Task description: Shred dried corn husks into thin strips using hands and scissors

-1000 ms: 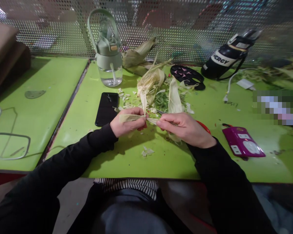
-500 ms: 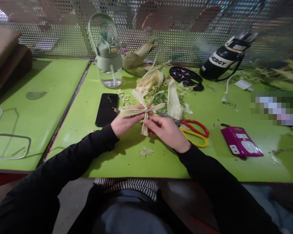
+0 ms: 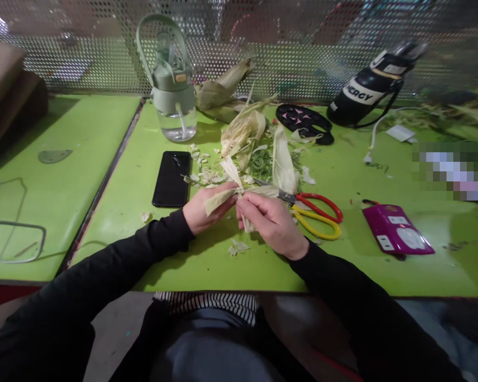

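Between my two hands is a pale corn husk piece (image 3: 222, 200), its strips crossing at a knot-like centre and sticking out several ways. My left hand (image 3: 207, 208) grips it from the left, with part of its fingers hidden behind the strips. From the right, my right hand (image 3: 269, 218) pinches the husk near the centre, thumb and fingers pressed together. Scissors (image 3: 317, 200) with one red and one yellow handle lie just beyond the right hand, their blades partly covered by husk. A bundle of dry husk (image 3: 242, 132) and green shreds (image 3: 265, 164) lie behind the hands.
A black phone (image 3: 171, 179) lies left of the hands. Behind it stands a green-lidded water bottle (image 3: 174, 101). A black bottle (image 3: 364, 93) leans at the back right, near a black palette-shaped object (image 3: 302, 122). A purple power socket (image 3: 398, 229) sits right on the green table (image 3: 207, 270).
My right hand has moved up to the husk's crossing and pinches there. The left hand's fingers have curled in more, and the husk piece has turned and shifted slightly right.
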### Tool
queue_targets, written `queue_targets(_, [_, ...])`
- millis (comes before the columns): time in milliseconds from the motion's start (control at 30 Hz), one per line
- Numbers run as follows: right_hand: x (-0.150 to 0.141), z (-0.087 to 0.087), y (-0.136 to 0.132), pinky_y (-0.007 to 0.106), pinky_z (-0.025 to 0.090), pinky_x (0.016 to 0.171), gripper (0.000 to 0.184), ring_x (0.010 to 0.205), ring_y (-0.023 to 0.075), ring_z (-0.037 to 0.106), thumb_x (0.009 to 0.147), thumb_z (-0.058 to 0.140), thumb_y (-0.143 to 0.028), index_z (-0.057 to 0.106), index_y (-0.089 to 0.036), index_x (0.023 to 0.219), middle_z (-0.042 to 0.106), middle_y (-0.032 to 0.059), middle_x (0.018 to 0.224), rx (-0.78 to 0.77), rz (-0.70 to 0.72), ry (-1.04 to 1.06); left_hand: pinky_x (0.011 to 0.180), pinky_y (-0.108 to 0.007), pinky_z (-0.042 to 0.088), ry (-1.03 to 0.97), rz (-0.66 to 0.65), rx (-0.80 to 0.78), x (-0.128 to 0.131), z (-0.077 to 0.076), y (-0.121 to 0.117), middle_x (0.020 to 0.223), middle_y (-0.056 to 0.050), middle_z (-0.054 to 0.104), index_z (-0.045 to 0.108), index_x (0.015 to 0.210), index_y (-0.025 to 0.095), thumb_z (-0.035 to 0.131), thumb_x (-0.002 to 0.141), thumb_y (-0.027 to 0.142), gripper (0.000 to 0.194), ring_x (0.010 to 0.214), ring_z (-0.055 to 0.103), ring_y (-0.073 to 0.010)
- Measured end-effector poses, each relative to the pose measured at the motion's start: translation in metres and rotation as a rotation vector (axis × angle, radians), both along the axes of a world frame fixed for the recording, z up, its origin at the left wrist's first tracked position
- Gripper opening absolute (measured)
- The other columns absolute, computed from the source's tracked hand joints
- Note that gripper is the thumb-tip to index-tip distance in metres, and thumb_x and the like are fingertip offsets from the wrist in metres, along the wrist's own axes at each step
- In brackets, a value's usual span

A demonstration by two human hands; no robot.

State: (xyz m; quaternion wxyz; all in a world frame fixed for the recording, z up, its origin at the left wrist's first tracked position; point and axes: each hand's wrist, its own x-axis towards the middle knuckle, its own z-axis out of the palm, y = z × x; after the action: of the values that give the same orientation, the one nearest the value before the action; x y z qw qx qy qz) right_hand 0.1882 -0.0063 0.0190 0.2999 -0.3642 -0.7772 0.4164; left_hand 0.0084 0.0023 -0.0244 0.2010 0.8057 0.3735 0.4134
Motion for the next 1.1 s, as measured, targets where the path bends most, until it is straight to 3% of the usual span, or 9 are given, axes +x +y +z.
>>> queue_targets(200, [0.001, 0.001, -0.001, 0.027, 0.04, 0.059, 0.035, 0.053, 0.0102, 0.05, 0.096, 0.045, -0.027, 0.052, -0.02, 0.063, 0.056, -0.0034, 0.056, 0.014, -0.014, -0.016, 0.058, -0.02, 0.047, 0.028, -0.023, -0.001, -0.002, 0.012, -0.003, 0.071, 0.0, 0.059, 0.054, 0.088, 0.015, 0.041, 0.098, 0.024, 0.018, 0.058, 0.055, -0.0087])
queue_targets(367, [0.0, 0.0, -0.004, 0.027, 0.036, 0.055, 0.034, 0.051, 0.0103, 0.045, 0.094, 0.046, -0.026, 0.047, -0.021, 0.06, 0.051, -0.004, 0.053, 0.065, 0.03, -0.061, 0.05, -0.019, 0.038, 0.052, -0.017, 0.017, 0.0, 0.009, -0.006, 0.06, 0.004, 0.048, 0.049, 0.08, 0.017, 0.037, 0.098, 0.024, 0.023, 0.049, 0.042, -0.0076])
queue_targets(533, [0.0, 0.001, -0.007, 0.028, 0.034, 0.054, 0.036, 0.05, 0.0106, 0.041, 0.095, 0.045, -0.029, 0.043, -0.022, 0.06, 0.046, -0.0041, 0.052, 0.104, 0.068, -0.128, 0.058, -0.022, 0.043, 0.023, -0.049, -0.118, -0.001, 0.01, -0.006, 0.068, -0.001, 0.056, 0.053, 0.081, 0.016, 0.037, 0.099, 0.031, 0.029, 0.057, 0.049, -0.0094])
queue_targets(667, [0.005, 0.003, -0.002, 0.031, 0.038, 0.057, 0.034, 0.056, 0.0135, 0.045, 0.097, 0.043, -0.036, 0.048, -0.023, 0.065, 0.053, -0.0004, 0.061, 0.346, -0.124, -0.148, 0.064, -0.023, 0.048, -0.051, -0.119, -0.245, -0.005, 0.02, -0.001, 0.075, -0.004, 0.064, 0.059, 0.081, 0.015, 0.043, 0.096, 0.029, 0.026, 0.065, 0.057, -0.0107])
queue_targets(767, [0.009, 0.003, 0.008, 0.038, 0.044, 0.077, 0.024, 0.082, 0.0207, 0.058, 0.097, 0.044, -0.035, 0.059, -0.023, 0.083, 0.066, 0.006, 0.086, 0.513, -0.282, -0.172, 0.072, -0.025, 0.054, -0.192, -0.157, -0.409, -0.007, 0.026, 0.001, 0.081, -0.006, 0.069, 0.062, 0.088, 0.013, 0.046, 0.094, 0.028, 0.023, 0.072, 0.063, -0.0121])
queue_targets(833, [0.01, 0.002, 0.013, 0.04, 0.045, 0.08, 0.018, 0.087, 0.0222, 0.06, 0.095, 0.05, -0.036, 0.061, -0.022, 0.091, 0.069, 0.007, 0.092, 0.444, -0.233, -0.236, 0.075, -0.026, 0.056, -0.281, -0.182, -0.514, -0.007, 0.028, 0.001, 0.083, -0.007, 0.07, 0.062, 0.087, 0.012, 0.048, 0.091, 0.025, 0.02, 0.075, 0.066, -0.0129])
queue_targets(967, [0.007, 0.001, 0.013, 0.032, 0.048, 0.067, 0.02, 0.073, 0.0172, 0.062, 0.095, 0.053, -0.038, 0.058, -0.02, 0.093, 0.069, 0.0046, 0.084, 0.232, -0.168, -0.207, 0.07, -0.026, 0.058, -0.406, -0.156, -0.604, -0.005, 0.028, 0.001, 0.08, -0.006, 0.07, 0.06, 0.09, 0.011, 0.057, 0.086, 0.027, 0.017, 0.073, 0.067, -0.013])
queue_targets(1100, [0.004, -0.001, 0.007, 0.03, 0.047, 0.065, 0.017, 0.073, 0.0163, 0.061, 0.093, 0.057, -0.037, 0.058, -0.02, 0.089, 0.068, 0.0034, 0.081, 0.223, -0.167, -0.213, 0.058, -0.022, 0.057, -0.413, -0.104, -0.602, -0.003, 0.023, 0.004, 0.072, -0.003, 0.064, 0.057, 0.092, 0.011, 0.061, 0.086, 0.032, 0.022, 0.061, 0.064, -0.01])
